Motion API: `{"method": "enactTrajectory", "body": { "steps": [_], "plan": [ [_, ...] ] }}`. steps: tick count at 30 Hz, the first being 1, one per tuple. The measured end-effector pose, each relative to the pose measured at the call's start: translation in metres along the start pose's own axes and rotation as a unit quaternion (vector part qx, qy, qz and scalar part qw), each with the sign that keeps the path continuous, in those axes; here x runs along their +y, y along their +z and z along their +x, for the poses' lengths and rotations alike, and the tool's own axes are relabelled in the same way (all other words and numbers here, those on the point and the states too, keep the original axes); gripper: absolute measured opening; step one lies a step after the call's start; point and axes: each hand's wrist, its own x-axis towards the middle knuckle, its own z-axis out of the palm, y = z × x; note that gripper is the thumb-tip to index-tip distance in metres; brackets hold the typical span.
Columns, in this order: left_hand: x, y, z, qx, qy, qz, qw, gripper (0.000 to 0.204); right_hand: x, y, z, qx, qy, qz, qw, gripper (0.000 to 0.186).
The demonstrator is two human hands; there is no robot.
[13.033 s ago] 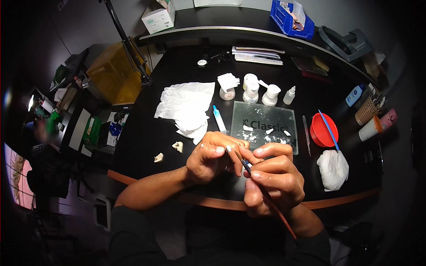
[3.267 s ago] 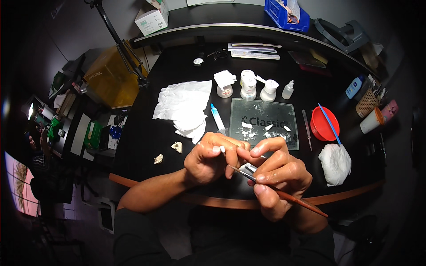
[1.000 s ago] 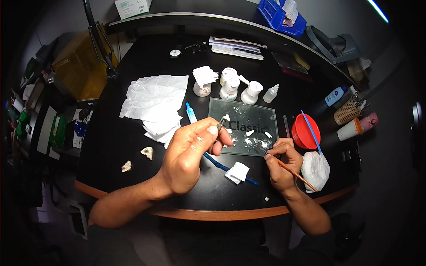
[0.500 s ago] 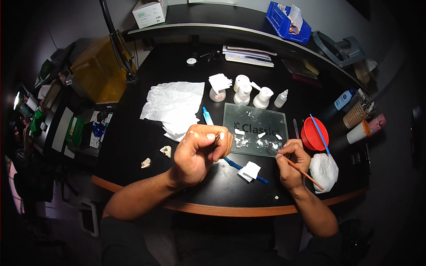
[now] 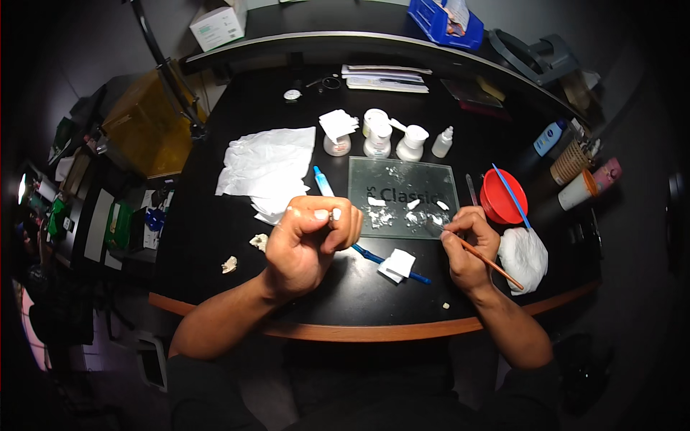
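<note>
My left hand (image 5: 305, 241) is raised over the desk, thumb and forefinger pinched on something small that I cannot make out. My right hand (image 5: 472, 248) grips a slim brush (image 5: 492, 264) with an orange-brown handle. Its front end points at the lower right of a glass slab (image 5: 363, 176), where small white pastes and powdery smears (image 5: 415, 219) lie; the tip itself is hard to see. Right of that hand are a red bowl (image 5: 492, 205), a blue stick (image 5: 512, 197) leaning across it, and a crumpled white tissue (image 5: 523, 262).
Behind the slab stand several white jars (image 5: 376, 144) and a small dropper bottle (image 5: 443, 142). White paper sheets (image 5: 266, 165) and a blue-white tube (image 5: 322, 181) lie left. Nearer me are a blue pen-like stick (image 5: 417, 277) with folded paper (image 5: 397, 265) and two beige pieces (image 5: 229, 265).
The whole view has shifted, so the desk's things sit farther left and higher. Both hands keep their grips, and the brush's front end still points at the slab's lower right.
</note>
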Motion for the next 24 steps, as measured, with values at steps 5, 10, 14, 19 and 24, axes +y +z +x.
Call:
{"method": "enactTrajectory", "body": {
  "steps": [5,10,14,19,24],
  "plan": [
    [0.002,-0.002,0.001,0.025,0.002,0.031,0.999,0.04,-0.001,-0.009,0.005,0.045,0.053,0.092,0.993,0.007],
    [0.003,-0.002,0.003,0.042,0.005,0.052,0.998,0.04,0.004,-0.015,0.001,0.025,0.097,0.096,0.99,0.008],
    [0.004,-0.002,0.003,0.043,0.0,0.062,0.997,0.041,0.011,-0.014,-0.002,0.008,0.114,0.068,0.991,0.009],
    [0.001,-0.002,0.003,0.045,0.016,0.053,0.997,0.042,0.012,-0.017,-0.003,0.014,0.131,0.076,0.988,0.009],
    [0.005,-0.003,0.0,0.04,0.009,0.069,0.997,0.043,0.012,-0.014,-0.005,0.004,0.141,0.073,0.987,0.009]
  ]
}}
